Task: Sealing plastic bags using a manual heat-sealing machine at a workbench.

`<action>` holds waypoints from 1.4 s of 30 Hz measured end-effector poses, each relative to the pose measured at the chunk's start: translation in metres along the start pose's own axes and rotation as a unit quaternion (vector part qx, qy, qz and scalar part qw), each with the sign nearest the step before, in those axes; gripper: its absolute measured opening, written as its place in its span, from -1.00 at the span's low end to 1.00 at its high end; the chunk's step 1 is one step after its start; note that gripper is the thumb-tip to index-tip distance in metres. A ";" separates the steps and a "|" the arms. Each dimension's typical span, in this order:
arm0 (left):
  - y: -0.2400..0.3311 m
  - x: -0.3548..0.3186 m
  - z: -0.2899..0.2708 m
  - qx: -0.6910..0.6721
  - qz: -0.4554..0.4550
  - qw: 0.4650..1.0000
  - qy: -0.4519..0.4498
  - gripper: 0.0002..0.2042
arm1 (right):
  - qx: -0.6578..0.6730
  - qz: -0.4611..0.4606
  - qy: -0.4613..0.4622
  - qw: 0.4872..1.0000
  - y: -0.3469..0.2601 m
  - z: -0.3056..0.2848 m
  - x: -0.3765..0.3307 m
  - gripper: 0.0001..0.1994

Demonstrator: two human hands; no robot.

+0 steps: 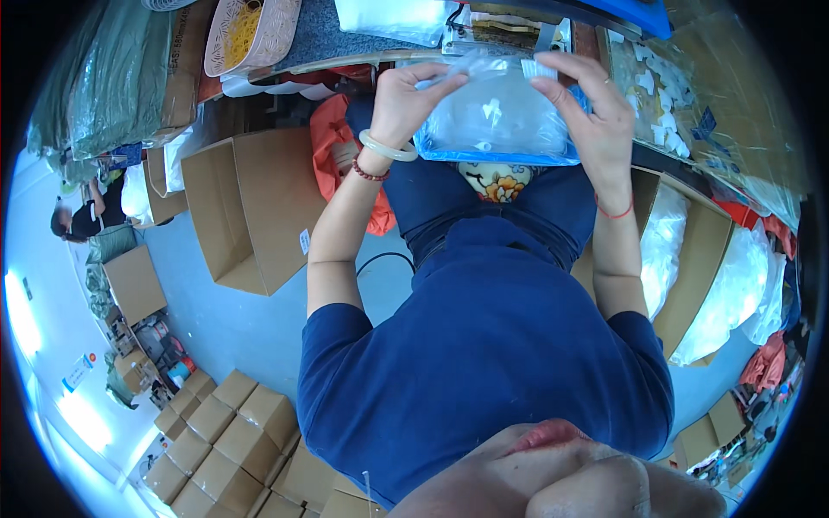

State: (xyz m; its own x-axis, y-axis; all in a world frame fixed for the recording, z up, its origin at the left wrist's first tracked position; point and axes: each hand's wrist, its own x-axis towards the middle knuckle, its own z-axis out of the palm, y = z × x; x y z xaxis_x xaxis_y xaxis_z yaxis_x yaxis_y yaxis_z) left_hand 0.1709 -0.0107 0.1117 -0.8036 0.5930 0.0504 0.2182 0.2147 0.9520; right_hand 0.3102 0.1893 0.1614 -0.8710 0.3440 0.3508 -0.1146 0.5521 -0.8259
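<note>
My left hand (416, 97) is closed, thumb against fingers, on a clear plastic bag (480, 67) held above a blue-edged bin (492, 159). Across from it, my right hand (596, 102) pinches a small white piece with fine ridges (529, 69) between thumb and forefinger, close to the bag's right end. Whether that piece touches the bag I cannot tell. Clear plastic bags (466, 121) fill the bin, which is at my lap against the bench edge. A small white part (485, 146) shows among them.
A white basket (251, 41) of yellow pieces stands on the bench at left. Loose white parts (663, 95) lie at right. Open cartons (250, 207) stand beside me on the floor. Stacked boxes (226, 440) are at lower left. Another person (86, 211) is at far left.
</note>
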 end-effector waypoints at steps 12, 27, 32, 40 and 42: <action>-0.019 0.016 0.028 -0.265 -0.250 0.886 -0.286 -0.74 | -0.050 0.046 -0.238 0.969 0.026 -0.015 0.046 -0.70; -0.062 0.068 -0.022 0.177 0.138 0.971 0.087 -0.59 | -0.367 0.108 0.036 0.923 0.146 -0.068 -0.005 -0.72; -0.099 0.051 -0.045 0.411 0.343 0.840 0.088 -0.69 | -0.355 0.036 0.164 0.919 0.109 -0.063 -0.005 -0.75; -0.034 0.011 -0.031 0.145 0.041 0.986 0.069 -0.79 | 0.083 0.223 -0.051 0.970 0.013 0.020 -0.017 -0.81; -0.018 0.007 -0.025 0.121 0.021 0.991 0.050 -0.79 | 0.067 0.160 -0.049 0.984 0.008 0.026 -0.011 -0.82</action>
State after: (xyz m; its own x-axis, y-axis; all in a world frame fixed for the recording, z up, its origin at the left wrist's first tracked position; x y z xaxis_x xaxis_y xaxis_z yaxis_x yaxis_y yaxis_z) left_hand 0.1477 -0.0298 0.1020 -0.8398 0.5274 0.1291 0.3687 0.3793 0.8486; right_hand 0.3067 0.1705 0.1393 -0.9136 0.4058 0.0246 0.1169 0.3202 -0.9401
